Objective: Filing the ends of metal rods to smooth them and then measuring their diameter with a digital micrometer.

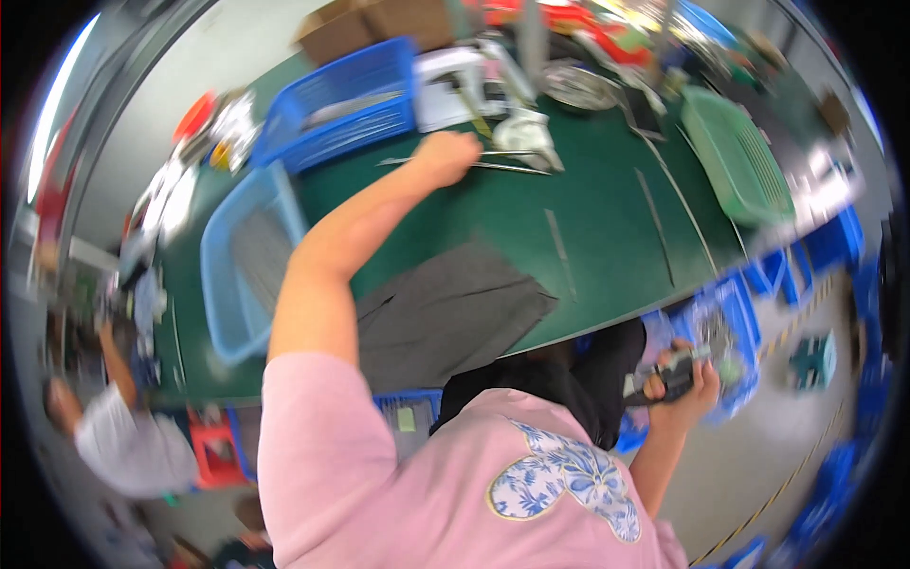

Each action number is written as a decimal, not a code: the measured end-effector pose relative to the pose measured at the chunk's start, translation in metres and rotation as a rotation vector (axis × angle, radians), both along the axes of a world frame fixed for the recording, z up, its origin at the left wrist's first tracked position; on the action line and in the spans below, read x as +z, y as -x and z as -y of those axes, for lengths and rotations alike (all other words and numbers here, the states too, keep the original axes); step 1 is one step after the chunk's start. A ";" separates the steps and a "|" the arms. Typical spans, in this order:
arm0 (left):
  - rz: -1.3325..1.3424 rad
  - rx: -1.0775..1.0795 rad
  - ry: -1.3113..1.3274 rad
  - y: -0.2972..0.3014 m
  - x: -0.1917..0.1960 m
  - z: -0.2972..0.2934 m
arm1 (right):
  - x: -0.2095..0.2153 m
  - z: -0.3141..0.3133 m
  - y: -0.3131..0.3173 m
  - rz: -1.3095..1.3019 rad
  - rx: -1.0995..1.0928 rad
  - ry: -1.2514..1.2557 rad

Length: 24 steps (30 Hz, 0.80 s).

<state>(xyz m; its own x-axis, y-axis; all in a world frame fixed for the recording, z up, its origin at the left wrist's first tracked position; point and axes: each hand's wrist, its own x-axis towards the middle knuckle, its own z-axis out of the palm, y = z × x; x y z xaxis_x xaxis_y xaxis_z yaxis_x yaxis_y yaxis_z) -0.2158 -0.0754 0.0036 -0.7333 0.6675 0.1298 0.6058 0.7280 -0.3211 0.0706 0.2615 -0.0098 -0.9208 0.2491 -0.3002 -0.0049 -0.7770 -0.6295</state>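
Note:
My left hand (448,159) reaches across the green table, its fingers curled closed over thin silvery metal rods (512,169) that stick out on both sides of it. Motion blur hides the fingertips. A crumpled white cloth or bag (527,138) lies just right of that hand. Low at the right, beyond the table's front edge, my right hand (700,391) grips a small black-and-grey device (674,376); its exact kind is not clear. A dark grey cloth (445,318) is spread on the table below my left arm.
A blue basket (346,123), a light blue tray (213,275) and a green basket (730,156) stand on the table (607,275). Thin strips (654,228) lie at the right. Blue bins (749,322) sit beside the front edge. Another person (133,441) works at the left.

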 end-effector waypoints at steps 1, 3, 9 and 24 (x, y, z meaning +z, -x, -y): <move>-0.094 -0.020 -0.036 -0.004 0.004 -0.005 | -0.006 -0.006 -0.001 -0.045 0.031 -0.004; -0.244 0.028 -0.264 -0.024 0.022 -0.014 | -0.009 -0.007 0.003 -0.115 0.073 -0.072; -0.528 0.161 -0.951 -0.145 0.068 -0.011 | 0.004 0.020 0.026 -0.209 0.359 -0.132; 0.398 0.440 -2.065 -0.142 -0.020 0.024 | 0.021 0.051 0.025 -0.197 0.415 -0.143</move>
<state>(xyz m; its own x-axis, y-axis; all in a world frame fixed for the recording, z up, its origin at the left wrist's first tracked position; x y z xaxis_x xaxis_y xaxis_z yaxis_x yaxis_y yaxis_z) -0.0743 -0.0990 -0.0166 -0.9257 -0.3652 0.0984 0.1608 -0.1446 0.9763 0.0454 0.2103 0.0112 -0.9872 -0.1253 -0.0991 0.1570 -0.6447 -0.7482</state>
